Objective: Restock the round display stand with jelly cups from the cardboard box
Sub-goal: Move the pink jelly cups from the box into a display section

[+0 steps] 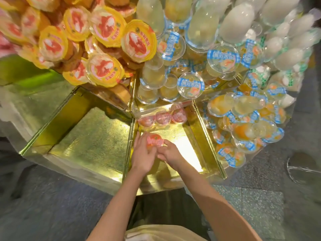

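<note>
A pink-lidded jelly cup (pixel 154 139) sits low in the middle gold compartment (pixel 194 126) of the round display stand. My left hand (pixel 142 157) curls round its left side and my right hand (pixel 171 152) pinches its right edge. Three more pink-lidded cups (pixel 162 117) stand in a row at the back of the same compartment. The cardboard box is out of sight.
The gold compartment (pixel 93 141) to the left holds nothing. Yellow-lidded cups (pixel 104 70) are piled at upper left, blue-lidded cups (pixel 191 84) in the middle and at the right (pixel 243 133), white cups (pixel 288 42) at upper right. Grey speckled floor (pixel 52 206) lies below.
</note>
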The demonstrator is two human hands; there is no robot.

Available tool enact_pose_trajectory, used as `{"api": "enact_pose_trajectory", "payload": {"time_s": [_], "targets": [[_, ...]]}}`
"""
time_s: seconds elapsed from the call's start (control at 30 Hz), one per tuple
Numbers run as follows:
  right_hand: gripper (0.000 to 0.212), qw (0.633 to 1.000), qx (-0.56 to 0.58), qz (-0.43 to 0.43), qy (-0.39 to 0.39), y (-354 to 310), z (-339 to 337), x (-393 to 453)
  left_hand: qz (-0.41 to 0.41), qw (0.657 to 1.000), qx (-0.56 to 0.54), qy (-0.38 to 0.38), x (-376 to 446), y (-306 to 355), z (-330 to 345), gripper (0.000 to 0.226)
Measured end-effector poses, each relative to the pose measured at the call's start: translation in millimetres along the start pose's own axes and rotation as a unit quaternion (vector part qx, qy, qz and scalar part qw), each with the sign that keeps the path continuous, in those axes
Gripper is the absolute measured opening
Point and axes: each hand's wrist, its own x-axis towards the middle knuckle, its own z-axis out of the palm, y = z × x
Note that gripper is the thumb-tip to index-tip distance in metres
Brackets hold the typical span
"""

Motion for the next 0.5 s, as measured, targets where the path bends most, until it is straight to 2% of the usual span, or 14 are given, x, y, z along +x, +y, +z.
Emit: {"api": "enact_pose_trajectory", "payload": {"time_s": [0.03, 0.1, 0.2, 0.27, 0.33, 0.4, 0.5], "targets": [[0.021, 1.000, -0.007, 0.004, 0.007, -1, 3, 2, 0.054, 0.997, 0.056, 0.021, 0, -3, -3, 0.058], [0.023, 0.999, -0.024, 0.012, 0.030, -2, 10, 9, 0.088, 0.988, 0.097, 0.078, -4, -8, -11, 0.060], [0.038, 0.994, -0.044, 0.045, 0.093, 0, 25, 30, 0.009, 0.986, 0.089, 0.142, -8, -22, -23, 0.068], [0.040, 0.989, -0.049, 0.065, 0.125, 1, 34, 44, -0.071, 0.987, 0.048, 0.134, -10, -33, -28, 0.071], [0.036, 0.984, -0.110, 0.065, 0.127, 5, 38, 57, -0.128, 0.985, 0.009, 0.113, -15, -44, -31, 0.071], [0.037, 0.976, -0.151, 0.059, 0.146, 5, 40, 63, -0.156, 0.982, -0.016, 0.103, -21, -50, -32, 0.069], [0.036, 0.980, -0.144, 0.042, 0.133, 3, 38, 64, -0.155, 0.984, -0.038, 0.082, -28, -50, -31, 0.061]]}}
